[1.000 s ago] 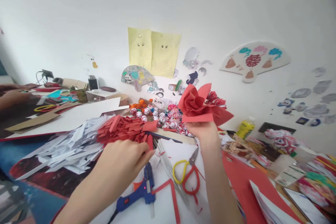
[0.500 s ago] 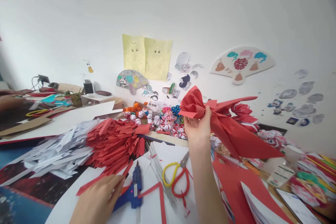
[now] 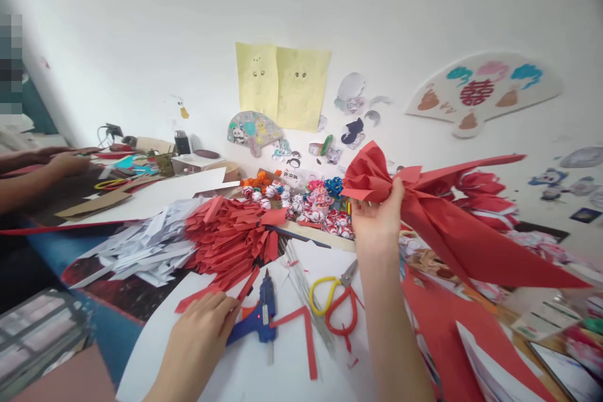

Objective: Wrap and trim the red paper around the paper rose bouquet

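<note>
My right hand (image 3: 379, 210) is raised at the centre right, its fingers closed round the pinched middle of a large red paper bow (image 3: 438, 220). One gathered loop sticks out to its left, and long tails stretch to the right. Low at the centre left, my left hand (image 3: 207, 326) rests by a red paper strip (image 3: 247, 284), which its fingers hold. A blue glue gun (image 3: 264, 311) lies just right of that hand. Beyond it are thin wires (image 3: 306, 295) and scissors (image 3: 334, 301) with one yellow and one red handle.
Piles of white strips (image 3: 151, 242) and red strips (image 3: 230, 235) lie at the left. Small paper flowers (image 3: 320, 201) line the wall. Another person's hands (image 3: 68, 162) are at the far left. A phone (image 3: 570, 370) lies at the lower right.
The view has turned left, so things on the table appear further right. More of the other person's arms shows. Both of my hands keep their hold.
</note>
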Action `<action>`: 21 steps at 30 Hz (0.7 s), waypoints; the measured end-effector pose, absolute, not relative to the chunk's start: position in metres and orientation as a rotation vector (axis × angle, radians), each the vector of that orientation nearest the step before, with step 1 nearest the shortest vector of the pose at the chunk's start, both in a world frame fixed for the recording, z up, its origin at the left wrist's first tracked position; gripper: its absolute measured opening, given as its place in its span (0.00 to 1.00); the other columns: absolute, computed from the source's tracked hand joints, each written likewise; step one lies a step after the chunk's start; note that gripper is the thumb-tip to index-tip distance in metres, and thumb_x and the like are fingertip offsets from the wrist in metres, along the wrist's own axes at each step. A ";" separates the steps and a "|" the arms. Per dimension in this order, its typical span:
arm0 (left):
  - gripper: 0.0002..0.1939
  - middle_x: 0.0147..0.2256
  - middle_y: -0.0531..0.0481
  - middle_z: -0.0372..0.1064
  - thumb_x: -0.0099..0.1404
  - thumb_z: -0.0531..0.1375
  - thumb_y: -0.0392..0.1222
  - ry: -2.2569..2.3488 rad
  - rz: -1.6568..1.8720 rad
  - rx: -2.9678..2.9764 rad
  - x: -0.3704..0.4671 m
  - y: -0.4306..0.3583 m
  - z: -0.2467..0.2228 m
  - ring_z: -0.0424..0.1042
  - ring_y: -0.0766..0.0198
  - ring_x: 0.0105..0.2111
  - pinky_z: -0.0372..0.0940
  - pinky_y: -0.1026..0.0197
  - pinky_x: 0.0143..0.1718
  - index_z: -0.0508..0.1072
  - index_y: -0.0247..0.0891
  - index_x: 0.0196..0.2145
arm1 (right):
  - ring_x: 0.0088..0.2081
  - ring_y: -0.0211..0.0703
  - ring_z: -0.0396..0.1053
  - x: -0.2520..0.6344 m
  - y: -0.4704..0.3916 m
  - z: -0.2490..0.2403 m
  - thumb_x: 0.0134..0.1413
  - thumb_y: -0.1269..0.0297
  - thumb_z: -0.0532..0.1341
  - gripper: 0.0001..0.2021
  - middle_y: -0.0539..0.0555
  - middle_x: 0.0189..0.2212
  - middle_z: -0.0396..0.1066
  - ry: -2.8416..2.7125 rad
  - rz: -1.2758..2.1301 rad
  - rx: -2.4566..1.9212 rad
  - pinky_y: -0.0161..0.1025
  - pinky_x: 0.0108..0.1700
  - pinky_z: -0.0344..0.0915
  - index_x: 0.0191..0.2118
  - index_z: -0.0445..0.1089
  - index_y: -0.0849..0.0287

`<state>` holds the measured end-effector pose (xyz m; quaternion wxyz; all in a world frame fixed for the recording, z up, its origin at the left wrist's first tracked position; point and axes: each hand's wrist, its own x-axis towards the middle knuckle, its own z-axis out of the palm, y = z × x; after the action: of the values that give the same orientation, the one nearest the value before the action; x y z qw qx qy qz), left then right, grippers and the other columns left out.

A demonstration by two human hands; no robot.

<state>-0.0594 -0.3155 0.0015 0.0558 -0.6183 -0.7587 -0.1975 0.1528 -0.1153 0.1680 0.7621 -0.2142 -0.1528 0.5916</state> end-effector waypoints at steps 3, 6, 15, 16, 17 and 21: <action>0.23 0.28 0.47 0.73 0.72 0.48 0.47 -2.288 -0.485 -1.910 -0.054 -0.315 0.019 0.73 0.57 0.32 0.63 0.57 0.36 0.75 0.40 0.25 | 0.49 0.38 0.72 0.155 -0.113 0.166 0.52 0.50 0.62 0.15 0.48 0.49 0.73 -0.361 1.242 -0.434 0.34 0.43 0.73 0.43 0.68 0.51; 0.21 0.28 0.47 0.72 0.73 0.49 0.45 -2.159 -0.437 -2.070 -0.040 -0.309 0.029 0.72 0.59 0.31 0.61 0.58 0.35 0.75 0.38 0.27 | 0.50 0.39 0.72 0.163 -0.109 0.166 0.51 0.49 0.63 0.16 0.47 0.50 0.72 -0.391 1.213 -0.410 0.36 0.44 0.74 0.43 0.68 0.49; 0.08 0.36 0.39 0.72 0.63 0.56 0.29 -1.728 0.092 -2.453 0.090 -0.231 0.015 0.72 0.54 0.38 0.65 0.55 0.38 0.75 0.30 0.37 | 0.52 0.39 0.71 0.179 -0.112 0.177 0.50 0.54 0.64 0.10 0.47 0.52 0.71 -0.325 1.078 -0.352 0.36 0.47 0.73 0.38 0.70 0.49; 0.10 0.35 0.38 0.71 0.63 0.55 0.28 -1.771 0.126 -2.452 0.099 -0.218 0.014 0.72 0.53 0.39 0.64 0.55 0.38 0.75 0.29 0.38 | 0.52 0.39 0.70 0.180 -0.113 0.178 0.50 0.53 0.63 0.10 0.47 0.51 0.71 -0.328 1.079 -0.347 0.36 0.47 0.73 0.38 0.70 0.49; 0.11 0.36 0.36 0.71 0.63 0.54 0.27 -1.832 0.109 -2.450 0.107 -0.206 0.014 0.72 0.52 0.40 0.64 0.54 0.39 0.75 0.28 0.40 | 0.52 0.38 0.70 0.180 -0.114 0.178 0.51 0.53 0.63 0.10 0.47 0.51 0.71 -0.333 1.080 -0.342 0.36 0.47 0.73 0.38 0.70 0.49; 0.10 0.36 0.35 0.72 0.60 0.56 0.29 -1.938 0.036 -2.533 0.117 -0.176 0.018 0.74 0.52 0.39 0.65 0.54 0.38 0.76 0.30 0.37 | 0.50 0.34 0.71 0.183 -0.115 0.180 0.51 0.50 0.62 0.12 0.46 0.51 0.71 -0.342 1.111 -0.349 0.32 0.45 0.72 0.40 0.70 0.49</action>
<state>0.1168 -0.1760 0.0185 -0.0242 -0.7939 -0.6074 0.0112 0.1834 -0.1146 0.1801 0.8214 -0.1640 -0.1606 0.5221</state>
